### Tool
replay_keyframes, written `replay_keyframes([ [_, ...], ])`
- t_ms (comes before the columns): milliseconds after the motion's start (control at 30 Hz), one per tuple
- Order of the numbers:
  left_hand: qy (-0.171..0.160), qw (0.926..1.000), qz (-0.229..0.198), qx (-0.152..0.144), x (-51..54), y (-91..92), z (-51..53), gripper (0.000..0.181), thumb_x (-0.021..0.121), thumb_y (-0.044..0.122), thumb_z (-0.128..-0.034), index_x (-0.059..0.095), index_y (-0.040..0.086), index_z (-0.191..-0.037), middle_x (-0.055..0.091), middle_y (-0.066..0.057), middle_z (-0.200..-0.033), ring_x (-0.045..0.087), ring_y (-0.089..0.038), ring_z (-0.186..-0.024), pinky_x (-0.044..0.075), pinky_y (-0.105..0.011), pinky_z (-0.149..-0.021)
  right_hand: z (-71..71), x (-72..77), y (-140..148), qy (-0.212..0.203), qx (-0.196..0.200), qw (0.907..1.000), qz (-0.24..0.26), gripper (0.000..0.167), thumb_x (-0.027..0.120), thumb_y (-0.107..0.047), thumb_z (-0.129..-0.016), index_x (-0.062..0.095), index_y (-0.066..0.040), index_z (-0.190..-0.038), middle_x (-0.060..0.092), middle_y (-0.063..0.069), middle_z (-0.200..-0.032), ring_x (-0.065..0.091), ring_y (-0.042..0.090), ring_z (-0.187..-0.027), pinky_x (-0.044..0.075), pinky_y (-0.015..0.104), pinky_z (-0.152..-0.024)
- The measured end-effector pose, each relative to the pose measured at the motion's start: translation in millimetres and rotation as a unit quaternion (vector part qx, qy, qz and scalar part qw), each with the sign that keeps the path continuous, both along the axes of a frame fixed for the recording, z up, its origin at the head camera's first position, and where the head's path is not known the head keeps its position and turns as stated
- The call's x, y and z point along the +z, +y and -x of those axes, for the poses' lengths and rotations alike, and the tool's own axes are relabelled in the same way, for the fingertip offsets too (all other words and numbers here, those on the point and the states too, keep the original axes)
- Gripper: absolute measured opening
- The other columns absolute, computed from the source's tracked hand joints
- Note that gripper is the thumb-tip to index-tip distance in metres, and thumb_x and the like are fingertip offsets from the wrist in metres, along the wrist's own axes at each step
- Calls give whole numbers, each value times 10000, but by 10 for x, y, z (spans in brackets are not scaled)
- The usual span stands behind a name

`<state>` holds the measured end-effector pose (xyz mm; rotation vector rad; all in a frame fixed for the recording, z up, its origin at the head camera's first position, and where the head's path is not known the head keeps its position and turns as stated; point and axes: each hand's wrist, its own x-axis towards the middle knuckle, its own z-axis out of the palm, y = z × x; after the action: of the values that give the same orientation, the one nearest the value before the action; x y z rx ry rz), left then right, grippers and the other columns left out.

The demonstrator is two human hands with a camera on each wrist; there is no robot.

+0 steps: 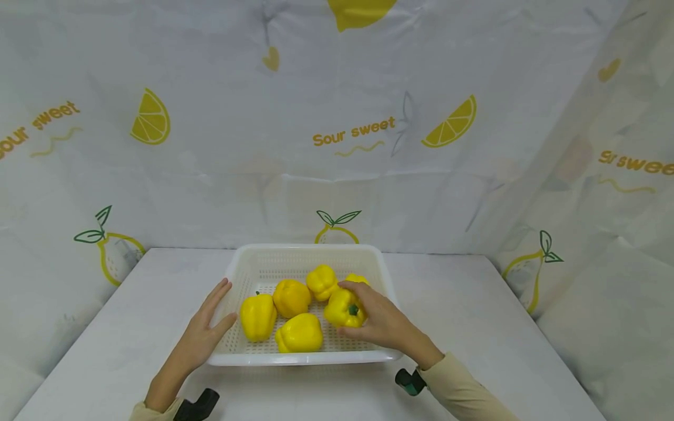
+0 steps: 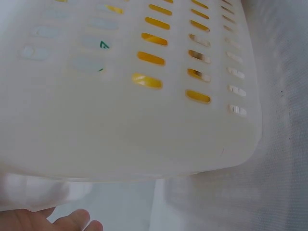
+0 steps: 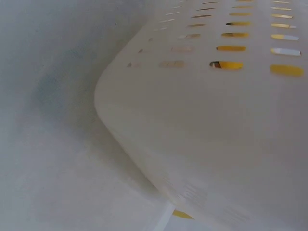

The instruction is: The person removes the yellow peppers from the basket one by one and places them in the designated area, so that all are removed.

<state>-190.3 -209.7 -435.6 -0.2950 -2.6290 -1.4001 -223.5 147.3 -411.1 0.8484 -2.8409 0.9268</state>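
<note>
A white perforated basket [image 1: 295, 359] holds several yellow bell peppers, among them one at the left [image 1: 258, 317] and one at the front [image 1: 300, 334]. My right hand [image 1: 381, 318] reaches over the basket's right side, its thumb and fingers curled round a yellow pepper [image 1: 341, 309] with a green stem. At the basket's left edge is my left hand [image 1: 202, 333], fingers extended and thumb apart, holding nothing. In the left wrist view, fingertips of a hand [image 2: 72, 221] show below the basket wall [image 2: 120, 130]. The right wrist view shows the basket's outer wall [image 3: 207, 106] but no hand.
The basket stands on a white table [image 1: 453, 304]. Behind it hangs a white sheet [image 1: 221, 146] printed with lemons and lettering; another stretch of sheet [image 1: 605, 280] borders the right side. Dark devices are strapped at both wrists, one [image 1: 197, 404] left and one [image 1: 410, 382] right.
</note>
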Motion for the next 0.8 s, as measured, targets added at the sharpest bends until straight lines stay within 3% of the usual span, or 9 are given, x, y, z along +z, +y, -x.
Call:
replay_keyframes([
  [200,4,10000,-64,-40,-8,-11,8,625,568,217,-995,313,31,-1535,166,-214,-1647,144,-510,-1492,166,-758,-1131,-3,7,-1,-235,-175,9994,186,811,845,-351,-740,421,-113,-1389,594,60,-1329,599,145,-1092,555,392,-952],
  [467,24,9999,-117,-88,-17,-14,3,583,574,223,-994,376,6,-1498,170,-201,-1650,147,-507,-1493,172,-768,-1118,-7,-10,16,42,14,10000,87,782,821,-349,-772,443,-166,-1432,582,12,-1367,588,160,-1182,528,440,-1011],
  [800,-57,9992,382,-113,49,-53,-16,641,600,296,-984,367,9,-1508,183,-212,-1645,184,-511,-1482,205,-764,-1110,1,3,-8,108,-23,9998,-178,739,808,-367,-788,479,-191,-1426,586,19,-1380,586,223,-1238,514,481,-1041],
])
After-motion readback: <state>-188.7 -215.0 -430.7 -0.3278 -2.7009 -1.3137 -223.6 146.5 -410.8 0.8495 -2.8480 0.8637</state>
